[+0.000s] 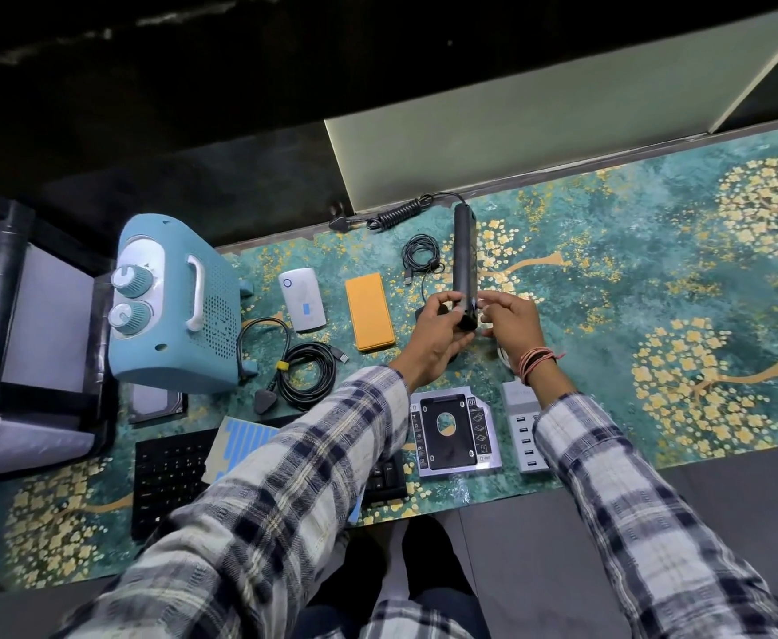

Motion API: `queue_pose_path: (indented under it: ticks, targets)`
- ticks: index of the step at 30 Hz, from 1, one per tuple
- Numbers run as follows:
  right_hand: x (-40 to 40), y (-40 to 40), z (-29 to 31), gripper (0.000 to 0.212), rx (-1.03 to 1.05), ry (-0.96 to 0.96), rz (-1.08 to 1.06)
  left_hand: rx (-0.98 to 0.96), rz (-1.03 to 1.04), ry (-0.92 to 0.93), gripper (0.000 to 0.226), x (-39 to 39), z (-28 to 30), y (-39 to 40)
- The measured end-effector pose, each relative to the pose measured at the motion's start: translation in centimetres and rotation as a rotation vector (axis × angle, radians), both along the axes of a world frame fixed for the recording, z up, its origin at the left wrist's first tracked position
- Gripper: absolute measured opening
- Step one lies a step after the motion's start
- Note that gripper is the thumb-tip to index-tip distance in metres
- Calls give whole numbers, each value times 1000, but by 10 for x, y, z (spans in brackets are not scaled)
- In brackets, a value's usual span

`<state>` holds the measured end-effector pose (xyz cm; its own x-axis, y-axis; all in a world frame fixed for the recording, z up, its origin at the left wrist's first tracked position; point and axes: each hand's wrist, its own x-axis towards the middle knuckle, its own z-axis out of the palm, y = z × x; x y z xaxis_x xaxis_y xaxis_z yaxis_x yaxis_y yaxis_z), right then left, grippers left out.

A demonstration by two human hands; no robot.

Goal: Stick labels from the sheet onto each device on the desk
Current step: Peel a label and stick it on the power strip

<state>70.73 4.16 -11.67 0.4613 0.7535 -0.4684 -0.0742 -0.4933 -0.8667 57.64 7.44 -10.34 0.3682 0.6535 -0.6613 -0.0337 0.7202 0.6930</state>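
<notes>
You are gripping the black bar-shaped device (465, 265) with both your left hand (433, 336) and right hand (511, 322), fingers closed around its near end above the tabletop (654, 279). Only the white device (301, 299) is showing a blue label; the label sheet (239, 447) is lying on the keyboard (170, 472), so most devices seem to be waiting.

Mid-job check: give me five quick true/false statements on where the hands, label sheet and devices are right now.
1. Both hands are at the near end of the black cylindrical device. True: left hand, right hand.
2. The white router carries a blue label. True.
3. The label sheet lies on the orange power bank. False: it lies on the keyboard.
4. The USB charging hub is left of the drive caddy. False: it is right of the drive caddy.
5. The blue heater sits at the left. True.
</notes>
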Motion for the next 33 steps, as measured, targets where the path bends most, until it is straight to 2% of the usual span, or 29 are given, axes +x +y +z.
queue_pose_path:
  ticks: [5,11,15,18,20,22,25,28,30,33]
  targets:
    - [2,-6,-9,37,-23,-26,30,-23,27,-4,33,3,2,-1]
    - [5,-3,2,21,48,59,-52,-63,36,-10,41,3,3,0]
    - [10,0,7,10,69,111,3,-58,35,-34,40,4,6,0]
    - [16,1,5,38,43,36,60,-64,29,-16,44,5,4,-2]
    - [20,2,3,45,14,-19,67,-57,11,5,45,7,3,-4]
    - [24,4,2,41,-24,-62,53,-52,-12,21,46,10,3,-6]
    - [27,6,1,12,-49,-77,48,-62,-10,56,44,14,3,-9]
    - [30,6,-2,22,-74,-90,87,-76,26,89,39,17,-2,-11]
    - [31,5,-3,20,-90,-80,64,-88,32,102,36,18,-7,-12]
    - [30,6,-5,24,-123,-200,6,-84,31,105,28,19,-9,-12]
